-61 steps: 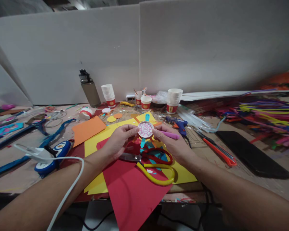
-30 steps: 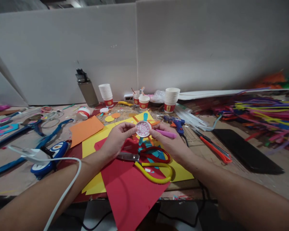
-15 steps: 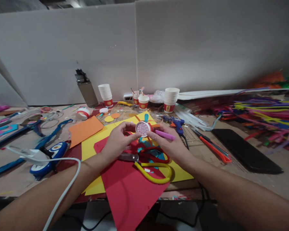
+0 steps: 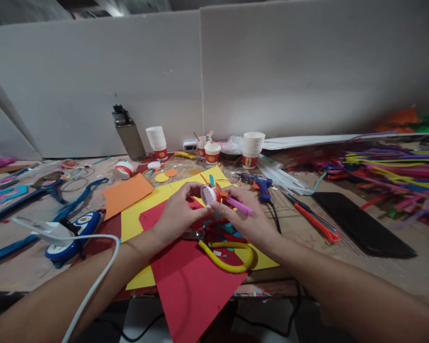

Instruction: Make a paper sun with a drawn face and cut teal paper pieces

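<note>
Between my two hands is a small paper cup point(image 4: 210, 194), its white round end marked with a pink pattern. A teal strip point(image 4: 211, 179) sticks up from it and orange strips show on its right side. My left hand point(image 4: 180, 209) pinches the cup from the left. My right hand point(image 4: 248, 216) closes on its right side, with a pink marker point(image 4: 240, 206) also held between its fingers. Scissors with a yellow handle loop point(image 4: 232, 267) and a red one lie just below, on red paper point(image 4: 193, 290). Fingers partly hide the cup.
Yellow paper point(image 4: 132, 221) and orange paper point(image 4: 127, 193) lie left. Cup stacks point(image 4: 253, 147) and a bottle point(image 4: 129, 138) stand behind. Rightward are a glue gun point(image 4: 264, 188), a red utility knife point(image 4: 318, 223) and a black phone-like slab point(image 4: 364, 224). A white cable point(image 4: 100, 281) crosses my left forearm.
The cup has turned in my hands, so its patterned end faces more to the left and its red side shows. The marker has tilted and shifted slightly down and left with my right hand.
</note>
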Motion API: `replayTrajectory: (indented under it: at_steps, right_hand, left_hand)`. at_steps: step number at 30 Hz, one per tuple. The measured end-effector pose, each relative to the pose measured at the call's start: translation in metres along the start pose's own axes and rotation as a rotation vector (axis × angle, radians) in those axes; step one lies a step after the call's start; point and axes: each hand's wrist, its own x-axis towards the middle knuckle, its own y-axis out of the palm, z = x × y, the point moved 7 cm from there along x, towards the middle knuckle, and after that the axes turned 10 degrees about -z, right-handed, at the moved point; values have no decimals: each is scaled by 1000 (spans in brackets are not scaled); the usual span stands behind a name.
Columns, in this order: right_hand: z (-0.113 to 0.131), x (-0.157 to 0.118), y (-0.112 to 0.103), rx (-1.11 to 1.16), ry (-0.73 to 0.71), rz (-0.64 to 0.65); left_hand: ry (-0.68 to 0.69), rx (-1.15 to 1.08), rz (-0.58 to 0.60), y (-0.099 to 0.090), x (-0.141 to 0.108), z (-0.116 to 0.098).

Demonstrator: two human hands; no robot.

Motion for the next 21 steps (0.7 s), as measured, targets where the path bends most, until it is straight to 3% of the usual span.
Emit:
replayTrajectory:
  at_steps: [6,11,13,17,21]
  right_hand:
    - [2,2,2,37,10,16]
    - [-2,5,1,22,-14,25]
    - [-4,6,-1,-5,-21,8]
    - [-4,5,-1,-26,-27,13]
    - [-3,2,0,-45,-41,35]
  left_hand:
    - [-5,-119,22,6,0,2]
    - [-113,-259,-30,1,8,5]
    - [-139,-294,-89,-10,19,8]
    - [-104,-227,-326,-50,55,23]
    - [-172,93,-538,-93,92,50]
